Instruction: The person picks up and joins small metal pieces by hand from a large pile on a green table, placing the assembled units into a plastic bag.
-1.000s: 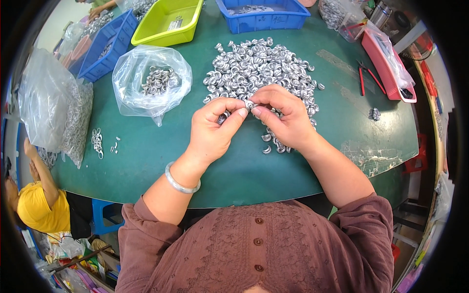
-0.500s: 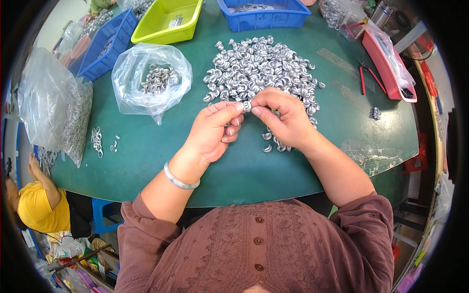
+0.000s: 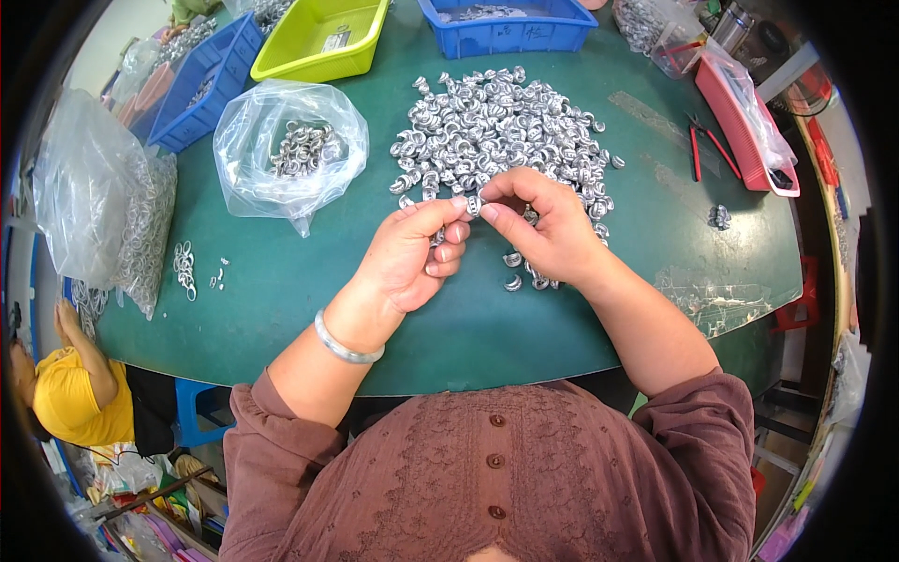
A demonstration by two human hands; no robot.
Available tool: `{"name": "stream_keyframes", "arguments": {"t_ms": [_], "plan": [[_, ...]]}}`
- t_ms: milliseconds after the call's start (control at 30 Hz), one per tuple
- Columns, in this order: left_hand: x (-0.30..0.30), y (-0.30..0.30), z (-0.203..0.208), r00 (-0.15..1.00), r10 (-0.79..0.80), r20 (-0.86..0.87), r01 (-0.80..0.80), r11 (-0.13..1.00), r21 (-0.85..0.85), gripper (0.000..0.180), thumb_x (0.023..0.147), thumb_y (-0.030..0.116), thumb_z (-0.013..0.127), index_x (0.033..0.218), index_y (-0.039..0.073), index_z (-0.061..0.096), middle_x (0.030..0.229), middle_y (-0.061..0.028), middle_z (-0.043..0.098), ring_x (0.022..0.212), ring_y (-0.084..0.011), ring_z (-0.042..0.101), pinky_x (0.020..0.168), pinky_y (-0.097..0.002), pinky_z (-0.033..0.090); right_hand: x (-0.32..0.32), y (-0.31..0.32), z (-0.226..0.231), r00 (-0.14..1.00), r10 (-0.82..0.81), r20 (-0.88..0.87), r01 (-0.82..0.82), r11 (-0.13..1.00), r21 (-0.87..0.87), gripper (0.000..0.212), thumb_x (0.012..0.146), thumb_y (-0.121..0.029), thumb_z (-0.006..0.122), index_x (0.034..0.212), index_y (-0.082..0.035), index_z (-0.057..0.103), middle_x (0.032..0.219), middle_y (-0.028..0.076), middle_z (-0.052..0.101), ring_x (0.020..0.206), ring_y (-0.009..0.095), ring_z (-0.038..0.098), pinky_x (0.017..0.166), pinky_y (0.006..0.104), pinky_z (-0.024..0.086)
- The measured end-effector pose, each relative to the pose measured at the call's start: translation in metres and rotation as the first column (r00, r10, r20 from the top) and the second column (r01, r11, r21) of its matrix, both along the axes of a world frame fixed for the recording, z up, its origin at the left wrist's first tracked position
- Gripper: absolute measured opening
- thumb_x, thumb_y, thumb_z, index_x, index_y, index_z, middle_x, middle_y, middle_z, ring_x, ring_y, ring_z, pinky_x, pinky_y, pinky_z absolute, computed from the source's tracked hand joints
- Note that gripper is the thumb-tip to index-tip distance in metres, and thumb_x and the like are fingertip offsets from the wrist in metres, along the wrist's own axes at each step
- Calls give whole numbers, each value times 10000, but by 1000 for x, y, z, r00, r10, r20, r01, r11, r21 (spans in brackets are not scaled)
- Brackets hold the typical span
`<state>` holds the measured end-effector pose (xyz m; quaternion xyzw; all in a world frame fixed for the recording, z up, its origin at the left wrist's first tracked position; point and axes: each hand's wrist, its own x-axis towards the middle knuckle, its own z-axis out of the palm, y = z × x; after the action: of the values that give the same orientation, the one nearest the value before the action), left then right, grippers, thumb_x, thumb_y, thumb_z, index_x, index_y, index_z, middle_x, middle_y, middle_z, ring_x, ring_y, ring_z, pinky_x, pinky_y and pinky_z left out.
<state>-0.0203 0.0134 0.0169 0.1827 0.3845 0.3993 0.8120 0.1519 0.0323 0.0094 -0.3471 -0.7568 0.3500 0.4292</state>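
silvery piece [image 3: 474,204] between left hand [image 3: 410,251] and right hand [image 3: 545,227]

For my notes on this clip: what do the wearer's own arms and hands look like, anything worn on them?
Both the left hand and right hand are ungloved. A smooth, pale grey bangle circles the left wrist; the right wrist has nothing on it. Loose brown sleeves end near the elbows, leaving the forearms uncovered. No cables show.
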Motion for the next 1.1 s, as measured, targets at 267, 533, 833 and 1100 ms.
{"name": "stream_keyframes", "arguments": {"t_ms": [267,533,833,1100], "plan": [[0,0,1,1000,24,5,-24,999,-34,161,841,184,523,740,59,509,602,17,455,448,-33,327,354,-150,239,2,3,0,999,43,30,-46,996,81,136,745,-54,610,872,-16,576,748,70,555,647,167,552,545,267,445],[1,-1,1,1000,12,-13,-13,1000,-21,179,843,188,522,739,42,528,590,13,459,438,-36,326,352,-152,242,1,4,-2,999,34,24,-36,995,92,70,768,-55,590,823,-12,596,708,76,547,622,174,544,547,269,428],[1,0,0,1000,13,-26,-14,1000,-22,180,841,195,528,742,44,521,592,12,458,443,-49,346,365,-157,255,3,4,-1,998,33,51,-37,997,63,69,773,-63,586,822,-17,604,704,78,557,603,180,543,546,272,428],[-26,16,6,945,222,240,-274,938,211,125,805,134,533,713,52,510,732,-53,501,591,-111,441,474,-196,356,2,2,6,998,-1,62,-10,986,169,89,751,-38,589,840,-30,596,762,85,566,701,230,553,605,304,442]]}}
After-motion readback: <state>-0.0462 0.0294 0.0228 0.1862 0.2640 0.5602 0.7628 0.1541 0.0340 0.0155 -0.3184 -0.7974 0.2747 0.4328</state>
